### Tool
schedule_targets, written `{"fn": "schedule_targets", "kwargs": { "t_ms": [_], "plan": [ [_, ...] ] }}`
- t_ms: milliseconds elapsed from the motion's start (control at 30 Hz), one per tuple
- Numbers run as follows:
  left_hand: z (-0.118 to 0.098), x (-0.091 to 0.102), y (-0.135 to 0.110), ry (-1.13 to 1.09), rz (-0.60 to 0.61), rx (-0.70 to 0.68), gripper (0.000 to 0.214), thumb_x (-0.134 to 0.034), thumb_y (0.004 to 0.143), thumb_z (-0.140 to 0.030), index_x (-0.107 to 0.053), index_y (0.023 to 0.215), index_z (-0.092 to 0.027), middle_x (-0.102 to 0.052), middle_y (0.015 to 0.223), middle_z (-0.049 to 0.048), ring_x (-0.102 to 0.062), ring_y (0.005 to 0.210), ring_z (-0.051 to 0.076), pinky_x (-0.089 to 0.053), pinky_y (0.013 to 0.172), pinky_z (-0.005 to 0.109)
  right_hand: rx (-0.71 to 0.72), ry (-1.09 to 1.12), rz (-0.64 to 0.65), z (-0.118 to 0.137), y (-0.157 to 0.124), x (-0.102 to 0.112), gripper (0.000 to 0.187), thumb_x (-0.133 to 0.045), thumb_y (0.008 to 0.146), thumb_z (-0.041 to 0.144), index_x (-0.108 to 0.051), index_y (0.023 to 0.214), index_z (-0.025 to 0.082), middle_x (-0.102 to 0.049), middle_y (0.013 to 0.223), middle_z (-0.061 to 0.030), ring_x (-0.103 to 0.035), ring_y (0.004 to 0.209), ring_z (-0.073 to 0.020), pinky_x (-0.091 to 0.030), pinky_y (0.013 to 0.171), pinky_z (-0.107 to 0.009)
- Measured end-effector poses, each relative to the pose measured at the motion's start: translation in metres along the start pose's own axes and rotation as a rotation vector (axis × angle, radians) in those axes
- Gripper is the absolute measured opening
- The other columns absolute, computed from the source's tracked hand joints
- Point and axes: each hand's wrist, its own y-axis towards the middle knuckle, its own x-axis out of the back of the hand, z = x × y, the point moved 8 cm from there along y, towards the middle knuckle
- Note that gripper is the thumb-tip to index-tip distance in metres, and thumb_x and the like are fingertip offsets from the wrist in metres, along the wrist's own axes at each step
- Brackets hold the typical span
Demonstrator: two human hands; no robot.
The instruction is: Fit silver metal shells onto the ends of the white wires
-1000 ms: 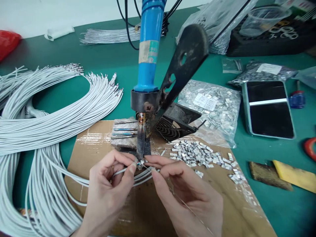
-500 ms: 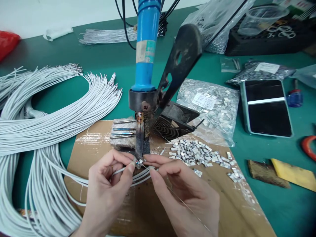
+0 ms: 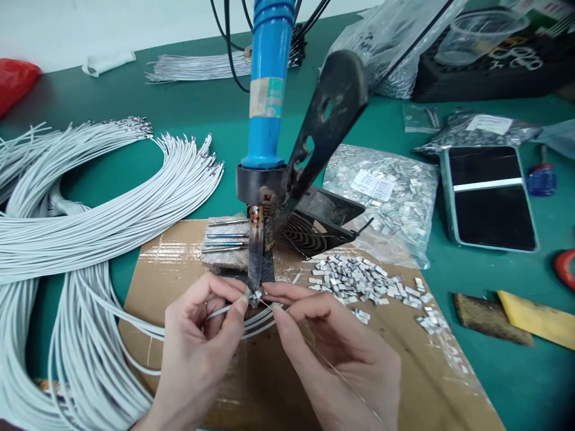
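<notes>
A blue-handled soldering iron (image 3: 266, 120) stands tip-down in a black stand. Right under its tip (image 3: 255, 263), my left hand (image 3: 202, 335) pinches the end of a white wire (image 3: 218, 312). A small shiny metal piece (image 3: 257, 295) sits at that wire end, partly hidden by the fingers. My right hand (image 3: 336, 347) is closed on a thin strand of solder wire (image 3: 335, 366), which trails down across the palm; its front end meets the metal piece by the iron's tip. Both hands' fingertips nearly touch each other.
Loose metal clips (image 3: 354, 280) lie on the cardboard sheet (image 3: 431, 371), right of the iron. White wire bundles (image 3: 99, 233) cover the left side. Behind the clips rest a small fan (image 3: 314, 224) and a bag of clips (image 3: 381, 197). A phone (image 3: 489, 197) and a yellow sponge (image 3: 539, 317) lie rightward.
The whole view has shifted very slightly. Both hands keep the same grip under the iron's tip, with no other visible change.
</notes>
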Motion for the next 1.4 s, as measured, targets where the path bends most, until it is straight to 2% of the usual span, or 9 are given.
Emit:
{"fn": "schedule_targets", "kwargs": {
  "t_ms": [167,400,600,667,767,867,1000,1200,1400],
  "plan": [
    [0.0029,0.0055,-0.0056,-0.006,-0.082,0.022,0.015,-0.071,0.084,-0.018,-0.068,0.07,-0.021,-0.073,0.082,-0.0008,-0.062,0.068,0.01,-0.036,0.05,0.015,0.088,-0.042,0.048,0.0021,0.0014,0.0005,0.019,-0.071,0.092,0.014,-0.069,0.078,0.026,-0.082,0.103,0.0017,-0.078,0.1,-0.0139,-0.06,0.086,-0.018],
    [0.0065,0.0041,-0.002,0.074,0.051,-0.002,0.014,-0.071,0.087,-0.018,-0.069,0.073,-0.021,-0.076,0.087,0.0021,-0.063,0.07,0.012,-0.036,0.047,0.018,0.109,-0.072,0.052,0.0025,0.0017,0.0019,0.019,-0.071,0.093,0.014,-0.068,0.079,0.027,-0.082,0.102,0.0039,-0.078,0.1,-0.0118,-0.059,0.086,-0.016],
    [0.0019,0.0034,-0.0066,-0.022,-0.091,0.025,0.014,-0.072,0.082,-0.018,-0.068,0.069,-0.02,-0.074,0.082,0.001,-0.061,0.067,0.011,-0.035,0.049,0.018,0.103,-0.072,0.032,0.0009,0.0019,0.0009,0.018,-0.073,0.091,0.015,-0.068,0.078,0.027,-0.082,0.102,0.0047,-0.078,0.099,-0.0114,-0.058,0.087,-0.017],
    [0.0005,0.0021,-0.0075,-0.031,-0.097,0.02,0.013,-0.072,0.081,-0.017,-0.069,0.068,-0.02,-0.074,0.082,0.0006,-0.061,0.068,0.01,-0.036,0.049,0.017,0.1,-0.074,0.03,0.0004,0.0015,0.0009,0.018,-0.073,0.091,0.015,-0.069,0.078,0.027,-0.082,0.102,0.0046,-0.078,0.098,-0.0117,-0.058,0.086,-0.018],
    [0.0015,0.0042,-0.0069,-0.028,-0.088,0.012,0.014,-0.071,0.083,-0.017,-0.069,0.069,-0.02,-0.074,0.083,0.001,-0.063,0.072,0.012,-0.036,0.049,0.016,0.108,-0.078,0.019,0.0007,0.0008,0.0017,0.018,-0.073,0.091,0.015,-0.069,0.079,0.027,-0.082,0.102,0.0043,-0.078,0.097,-0.0123,-0.058,0.086,-0.019],
    [0.0024,0.0061,-0.0044,0.017,-0.018,-0.027,0.015,-0.07,0.087,-0.016,-0.07,0.072,-0.021,-0.075,0.085,0.0014,-0.066,0.074,0.012,-0.043,0.054,0.015,0.123,-0.071,0.014,0.0013,0.0005,0.0015,0.018,-0.073,0.09,0.013,-0.07,0.08,0.027,-0.082,0.103,0.0044,-0.078,0.097,-0.0122,-0.058,0.087,-0.019],
    [0.0024,0.0068,-0.0019,0.059,0.065,-0.081,0.015,-0.07,0.09,-0.015,-0.071,0.077,-0.022,-0.075,0.088,0.0,-0.063,0.066,0.009,-0.047,0.056,0.015,0.151,-0.071,0.024,0.0033,0.0006,-0.0002,0.019,-0.072,0.091,0.012,-0.07,0.081,0.027,-0.082,0.102,0.0053,-0.078,0.095,-0.0106,-0.058,0.086,-0.018],
    [-0.0014,0.0071,-0.0007,0.087,0.016,-0.091,0.015,-0.072,0.087,-0.014,-0.07,0.073,-0.021,-0.075,0.083,-0.0002,-0.065,0.066,0.01,-0.044,0.051,0.014,0.155,-0.078,0.027,0.0047,0.0009,-0.0002,0.019,-0.07,0.091,0.011,-0.068,0.078,0.026,-0.082,0.102,0.0048,-0.078,0.093,-0.0102,-0.058,0.085,-0.018],
    [-0.0018,0.006,0.0006,0.072,0.024,-0.074,0.014,-0.073,0.083,-0.012,-0.07,0.072,-0.02,-0.073,0.079,-0.0003,-0.059,0.057,0.009,-0.043,0.048,0.015,0.132,-0.078,0.019,0.003,0.0017,-0.0001,0.018,-0.071,0.091,0.014,-0.069,0.076,0.024,-0.082,0.099,-0.0001,-0.079,0.093,-0.0154,-0.06,0.084,-0.024]
  ]
}}
